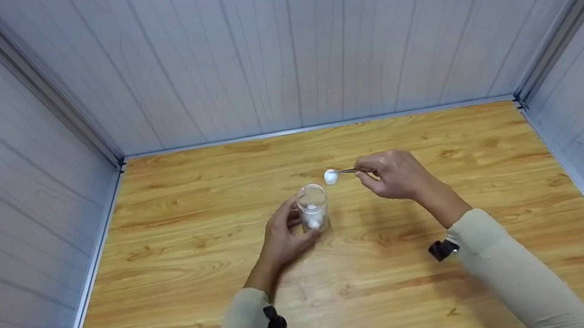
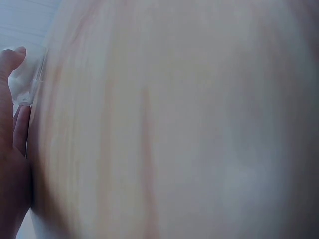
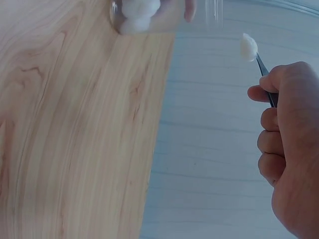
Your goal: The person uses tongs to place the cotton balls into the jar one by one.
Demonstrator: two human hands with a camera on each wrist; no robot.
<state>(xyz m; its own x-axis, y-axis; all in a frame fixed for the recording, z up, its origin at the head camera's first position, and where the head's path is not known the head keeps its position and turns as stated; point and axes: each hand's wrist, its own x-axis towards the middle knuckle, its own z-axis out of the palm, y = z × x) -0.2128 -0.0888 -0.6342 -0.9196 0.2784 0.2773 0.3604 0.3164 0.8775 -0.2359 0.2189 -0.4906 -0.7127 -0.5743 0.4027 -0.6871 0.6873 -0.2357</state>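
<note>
A clear glass jar (image 1: 313,199) stands upright on the table, with several white cotton balls (image 1: 313,217) in its lower part. My left hand (image 1: 283,234) grips the jar from its left side, thumb in front and fingers behind. In the left wrist view only part of the jar (image 2: 30,74) shows at the left edge. Held up to the right of the jar's rim, a pair of metal tweezers (image 1: 346,170) pinches one white cotton ball (image 1: 331,177). The tweezers' rear end is in my right hand (image 1: 396,175), fingers curled round it, as the right wrist view also shows.
The wood-grain table (image 1: 185,207) is bounded by pale panel walls (image 1: 259,43) at the back, left and right. A metal strip (image 1: 315,127) runs along the table's back edge. Dark wrist cameras (image 1: 443,249) sit on both beige sleeves.
</note>
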